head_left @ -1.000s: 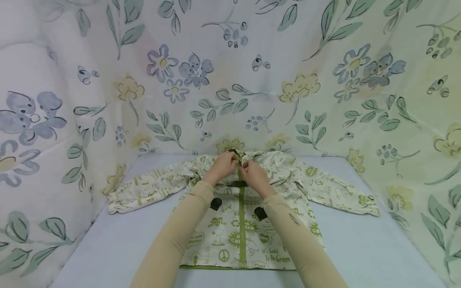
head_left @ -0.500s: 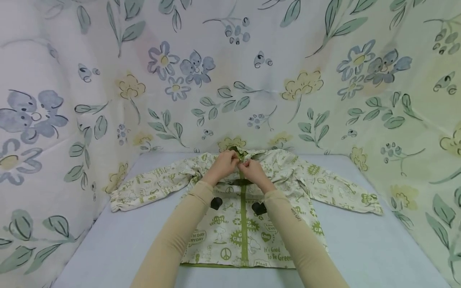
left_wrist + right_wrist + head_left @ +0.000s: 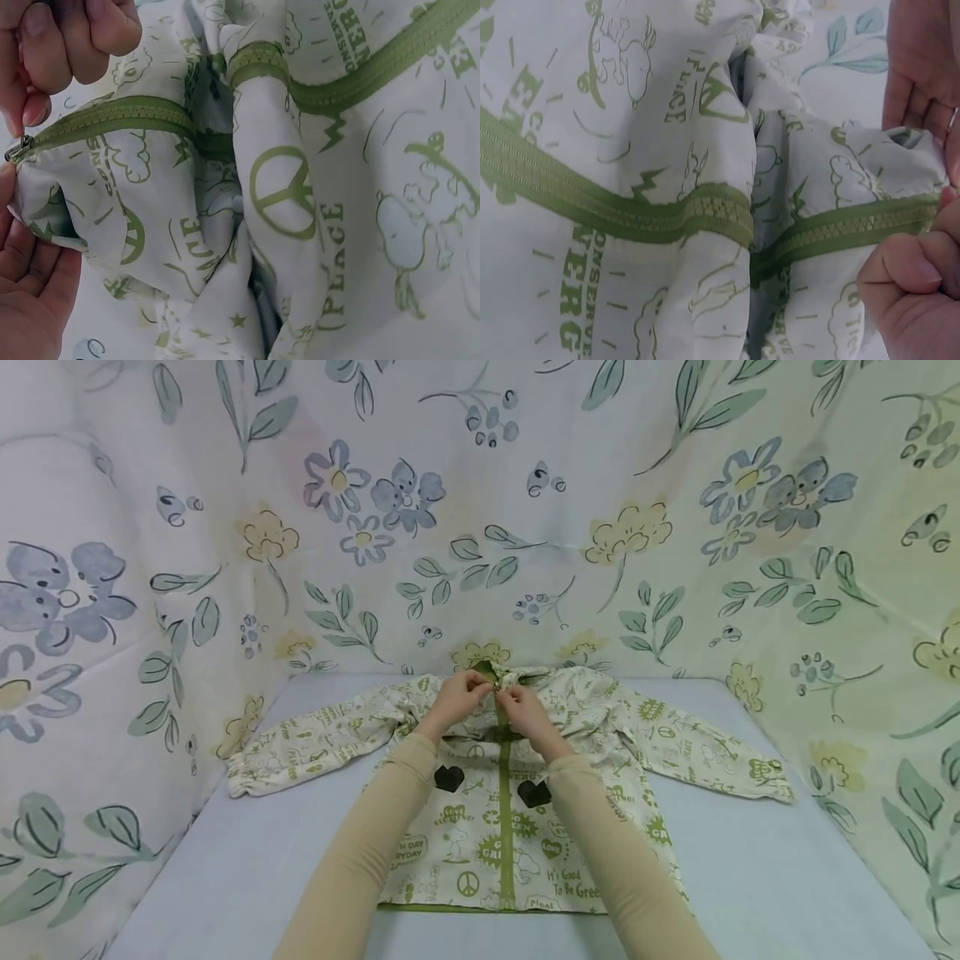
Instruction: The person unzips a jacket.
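Observation:
A white jacket with green prints (image 3: pixel 457 827) lies face up, with its green zipper (image 3: pixel 507 827) running up the front and closed to near the collar. My left hand (image 3: pixel 459 697) pinches the collar edge (image 3: pixel 37 195) beside the top of the zipper. From the other side my right hand (image 3: pixel 527 712) pinches the small metal zipper pull (image 3: pixel 20 148) between thumb and finger. Both hands meet at the neck, where a green lining (image 3: pixel 486 671) shows. Below them, the chest cloth is bunched into a fold (image 3: pixel 259 150).
The sleeves, left (image 3: pixel 300 752) and right (image 3: pixel 712 762), spread outward. Two black hearts (image 3: pixel 449 778) mark the front. The jacket lies on a pale table (image 3: pixel 750 877), with a floral curtain (image 3: pixel 480 510) behind and at both sides.
My left hand has shifted slightly left and up with the collar edge. The right hand stays near the zipper top. More green lining shows at the neck.

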Tool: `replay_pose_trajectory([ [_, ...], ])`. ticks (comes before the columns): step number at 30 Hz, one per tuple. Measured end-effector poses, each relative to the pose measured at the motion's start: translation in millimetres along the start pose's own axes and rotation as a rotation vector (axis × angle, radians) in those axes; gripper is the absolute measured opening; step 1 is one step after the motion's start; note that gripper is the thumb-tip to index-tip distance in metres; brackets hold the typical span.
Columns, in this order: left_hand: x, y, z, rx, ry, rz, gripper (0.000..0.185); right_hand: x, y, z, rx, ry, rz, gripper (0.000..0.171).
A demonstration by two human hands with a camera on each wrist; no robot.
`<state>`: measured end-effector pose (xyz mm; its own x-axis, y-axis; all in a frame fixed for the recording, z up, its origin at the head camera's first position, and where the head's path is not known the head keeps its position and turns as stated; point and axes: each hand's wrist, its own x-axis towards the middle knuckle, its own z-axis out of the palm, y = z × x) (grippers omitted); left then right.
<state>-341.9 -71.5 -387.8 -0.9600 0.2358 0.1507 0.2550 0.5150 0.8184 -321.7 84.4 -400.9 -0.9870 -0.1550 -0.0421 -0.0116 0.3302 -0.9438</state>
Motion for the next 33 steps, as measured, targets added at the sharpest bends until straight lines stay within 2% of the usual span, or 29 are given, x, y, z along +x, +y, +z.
replay_pose_trajectory([
  [5,-1.2,-4.1,1.0,-0.046,0.002,-0.029,0.023,0,0,4,0.014,0.036,0.023,0.03],
  [8,-2.0,-5.9,1.3,-0.064,0.029,-0.031,0.021,0,1,8,0.017,0.05,0.034,0.03],
  [13,-3.3,-3.1,-2.8,-0.084,0.094,-0.015,0.021,-2,8,11,0.054,0.043,0.053,0.028],
  [17,-3.8,0.5,-6.0,-0.088,0.093,-0.009,0.023,-5,12,11,0.055,0.051,0.041,0.027],
  [23,-3.3,2.0,-7.5,-0.096,0.104,-0.024,0.02,-3,15,12,0.063,0.049,0.047,0.035],
  [33,-2.2,2.3,-4.6,-0.131,0.176,-0.03,0.023,-5,16,12,0.071,0.052,0.038,0.035],
])
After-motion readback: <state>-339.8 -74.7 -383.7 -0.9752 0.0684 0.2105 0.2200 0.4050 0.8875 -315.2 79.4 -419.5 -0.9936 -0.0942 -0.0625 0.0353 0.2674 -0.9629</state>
